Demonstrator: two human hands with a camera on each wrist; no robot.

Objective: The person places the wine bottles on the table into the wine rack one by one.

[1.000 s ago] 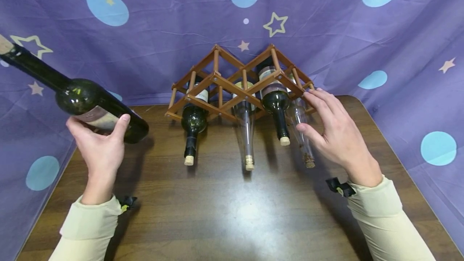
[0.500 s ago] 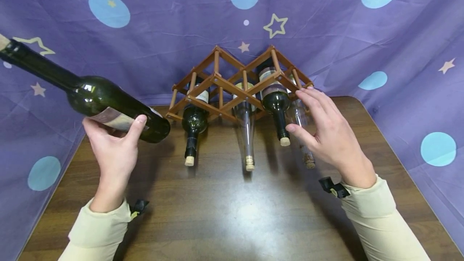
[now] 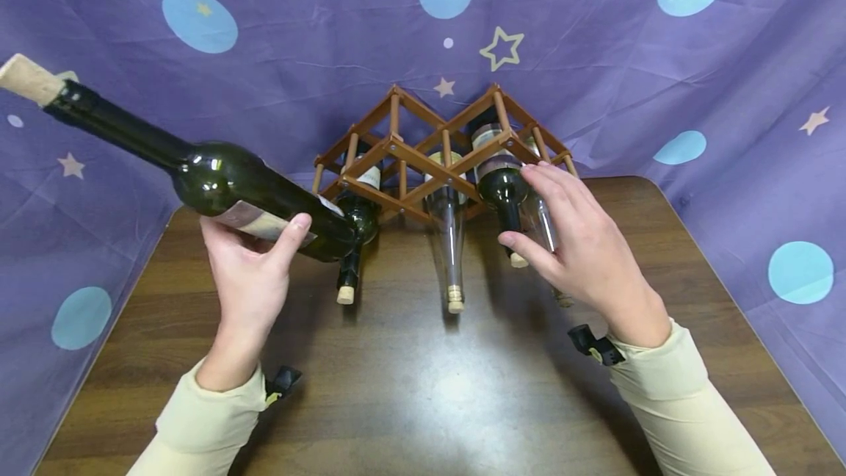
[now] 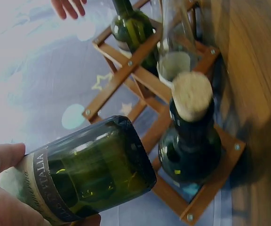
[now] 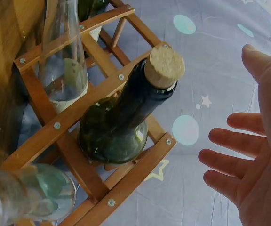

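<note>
My left hand [image 3: 247,285] grips a dark green wine bottle [image 3: 218,175] round its label, off the table. Its corked neck points up and left; its base overlaps a racked bottle in the head view. My right hand [image 3: 584,248] hovers before the right side of a wooden wine rack [image 3: 423,161], fingers extended, holding nothing. Several corked bottles lie in the rack, necks towards me: a dark green bottle [image 3: 367,223] at left, a clear bottle [image 3: 452,241] in the middle, a dark green bottle [image 3: 501,186] higher up, and a clear bottle [image 3: 543,222] partly hidden by my right hand.
The rack stands at the back of a brown wooden table [image 3: 396,388]. Behind and beside it hangs a purple cloth [image 3: 297,79] with stars and blue spots. The racked bottles' corks jut forward over the tabletop.
My left hand has carried the green wine bottle rightward, from the left side to in front of the rack's left end. My right hand has shifted a little left.
</note>
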